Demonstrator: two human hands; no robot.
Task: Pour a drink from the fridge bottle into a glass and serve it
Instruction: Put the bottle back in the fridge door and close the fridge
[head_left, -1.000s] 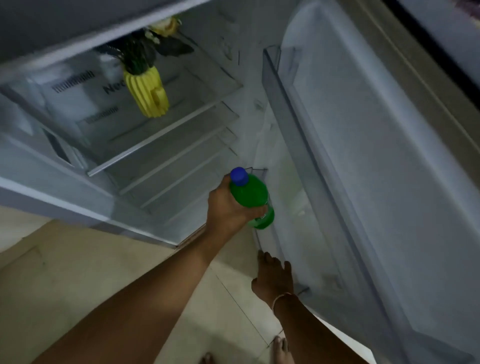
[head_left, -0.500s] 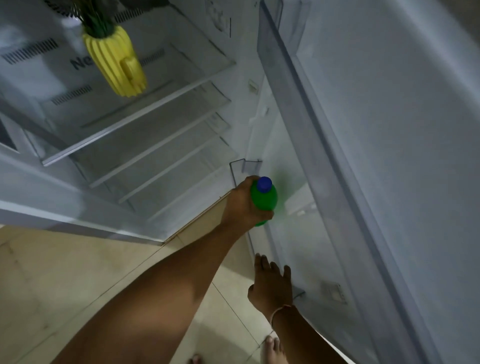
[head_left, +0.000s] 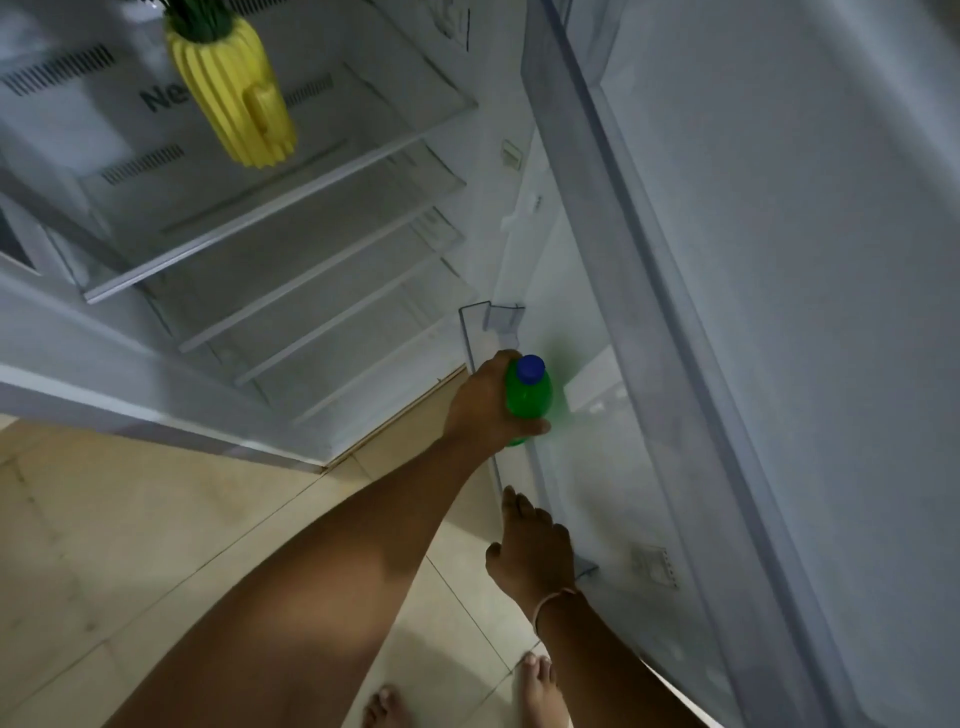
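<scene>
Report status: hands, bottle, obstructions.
Left hand grips green bottle, blue cap on, at lower door shelf. Right hand rests open on fridge door edge. No glass in view.

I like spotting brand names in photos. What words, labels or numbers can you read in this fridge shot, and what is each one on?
"Ne": dark letters on the fridge's back wall, the rest hidden behind the yellow pineapple-shaped jug.
Green bottle with its blue cap, held in the left hand: no label can be read.
Small tag on the fridge's side wall: too small to read.
</scene>
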